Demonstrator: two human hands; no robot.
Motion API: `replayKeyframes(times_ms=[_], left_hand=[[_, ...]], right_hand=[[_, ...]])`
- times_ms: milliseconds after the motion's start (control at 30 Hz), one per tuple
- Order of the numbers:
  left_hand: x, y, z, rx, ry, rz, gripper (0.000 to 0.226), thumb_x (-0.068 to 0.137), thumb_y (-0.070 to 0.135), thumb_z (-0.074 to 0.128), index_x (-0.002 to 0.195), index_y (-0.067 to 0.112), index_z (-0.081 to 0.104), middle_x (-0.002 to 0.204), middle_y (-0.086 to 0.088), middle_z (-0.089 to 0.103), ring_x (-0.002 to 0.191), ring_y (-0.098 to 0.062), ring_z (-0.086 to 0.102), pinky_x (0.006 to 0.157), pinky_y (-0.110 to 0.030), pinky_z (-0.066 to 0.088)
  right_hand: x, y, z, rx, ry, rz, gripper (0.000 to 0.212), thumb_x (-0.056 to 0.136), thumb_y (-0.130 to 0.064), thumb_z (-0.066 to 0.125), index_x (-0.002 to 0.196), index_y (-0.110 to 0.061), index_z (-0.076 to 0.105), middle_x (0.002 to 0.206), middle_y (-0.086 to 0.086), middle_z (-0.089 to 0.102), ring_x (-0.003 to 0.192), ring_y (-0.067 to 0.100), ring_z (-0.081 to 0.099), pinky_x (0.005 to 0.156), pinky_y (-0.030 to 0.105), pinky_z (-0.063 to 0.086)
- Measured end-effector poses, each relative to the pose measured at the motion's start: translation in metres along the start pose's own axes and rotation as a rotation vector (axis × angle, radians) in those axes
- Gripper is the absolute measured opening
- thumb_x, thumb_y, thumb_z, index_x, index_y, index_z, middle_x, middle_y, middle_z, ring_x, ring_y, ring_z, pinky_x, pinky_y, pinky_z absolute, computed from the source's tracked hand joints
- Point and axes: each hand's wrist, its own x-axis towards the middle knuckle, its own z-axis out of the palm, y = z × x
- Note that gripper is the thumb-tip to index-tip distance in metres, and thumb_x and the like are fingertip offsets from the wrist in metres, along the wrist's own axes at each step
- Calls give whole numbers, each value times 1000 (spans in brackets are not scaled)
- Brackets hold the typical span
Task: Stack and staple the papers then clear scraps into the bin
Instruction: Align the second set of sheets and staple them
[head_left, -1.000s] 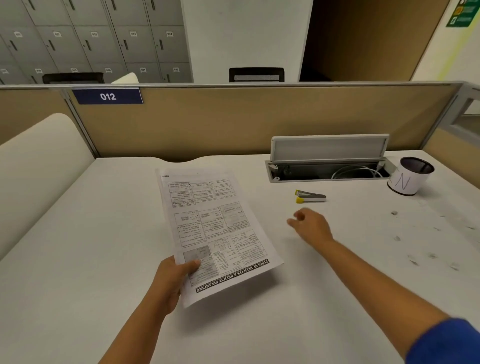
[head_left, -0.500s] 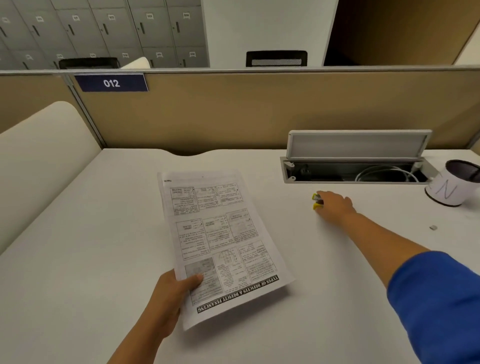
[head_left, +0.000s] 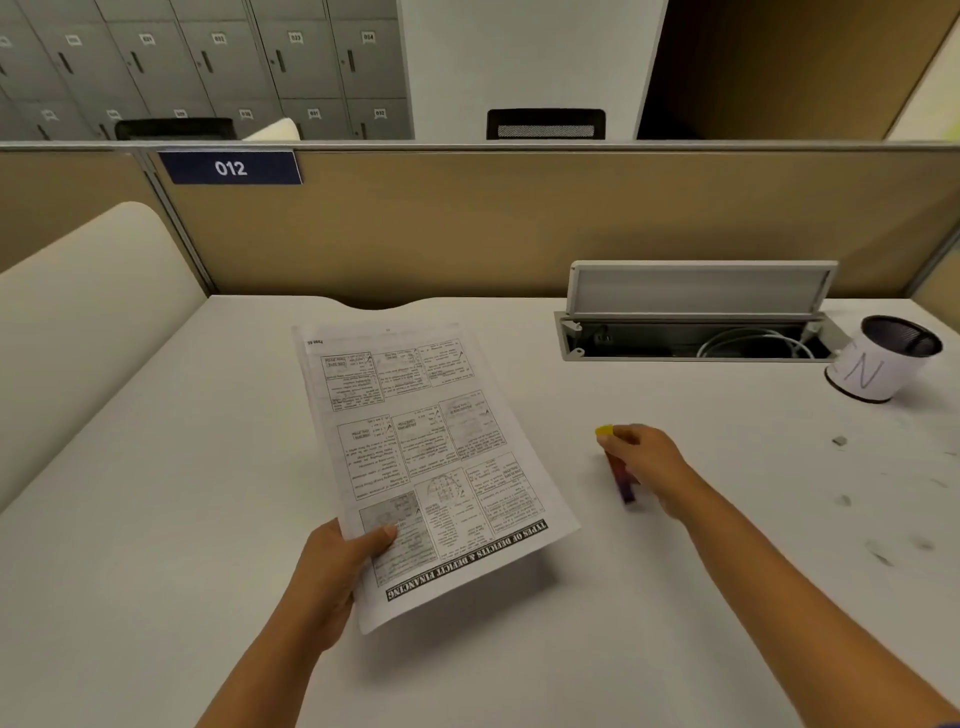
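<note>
The papers (head_left: 421, 457) sit left of centre on the counter (head_left: 156, 519), their near corner in the left hand (head_left: 332, 571). To their right, the right hand (head_left: 649, 462) holds the stapler (head_left: 618, 473) just above the counter. Behind it, an open cable tray (head_left: 691, 338) is set into the counter, with the bin (head_left: 883, 364) to its right. Scraps (head_left: 839, 440) lie in front of the bin.

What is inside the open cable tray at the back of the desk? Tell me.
Inside the cable tray a coiled white cable lies at the right end, with a dark fitting near the left. The near wall hides the tray's floor.
</note>
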Motion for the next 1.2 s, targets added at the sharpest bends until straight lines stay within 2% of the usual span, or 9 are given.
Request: replayKeyframes(times_ms=[133,233,400,600,733,833,933,1100,1200], left_hand=[[-9,4,-8,-12,-15,25,34,83,-2,59,117,4,57,101,-15,72,83,-32,72,62,-37,61],[-15,8,-9,-8,-20,34,34,83,-2,60,117,4,57,101,-15,72,84,-32,71,63,-37,61],[-26,14,-11,-14,-36,58,34,83,-4,60,116,4,58,102,-14,71,86,-31,71,66,-38,61],[-36,18,-15,-10,-57,83,31,82,-5,60,111,5,60,100,-14,72,84,-29,72,67,-37,61],[-42,20,-19,9,-59,99,27,82,-6,60,104,8,62,96,-11,72,77,-24,73,62,-33,61],[-46,23,-25,48,-61,104,27,81,-5,61,105,8,62,96,-10,72,78,-26,72,62,-33,61],[-51,29,-31,97,-60,117,28,81,-4,61,107,6,61,99,-12,71,84,-28,70,66,-35,61],[-57,37,-41,191,-37,141,32,82,-1,63,113,3,60,103,-15,70,89,-33,68,78,-45,57],[-60,42,-47,225,-18,173,30,82,-1,62,112,3,61,103,-15,69,88,-33,68,80,-45,56]], right_hand=[[-70,9,8,578,-147,162,20,94,-24,53,102,-8,61,85,5,62,77,19,58,65,32,53],[-107,18,22,736,-200,231,19,93,-25,52,94,-10,63,74,3,58,63,16,58,55,30,57],[-140,23,34,611,-279,156,34,92,-39,49,101,-9,63,83,5,63,64,16,56,49,26,43],[-165,18,32,510,-295,61,45,92,-43,45,115,-9,62,87,7,67,62,12,52,51,23,40],[-178,17,30,426,-279,20,49,82,-48,50,110,-11,65,95,8,72,64,13,53,53,24,42],[-185,14,31,366,-295,-6,46,81,-47,50,109,-14,66,97,7,73,67,12,53,55,24,42],[-191,9,34,310,-336,-45,38,89,-41,47,111,-17,67,98,6,72,68,11,52,56,23,42],[-197,3,44,243,-374,-68,36,89,-41,54,110,-14,67,93,1,72,69,9,55,57,23,43],[-199,4,48,210,-384,-66,35,89,-41,56,106,-13,67,92,-2,71,66,7,56,57,22,42]])
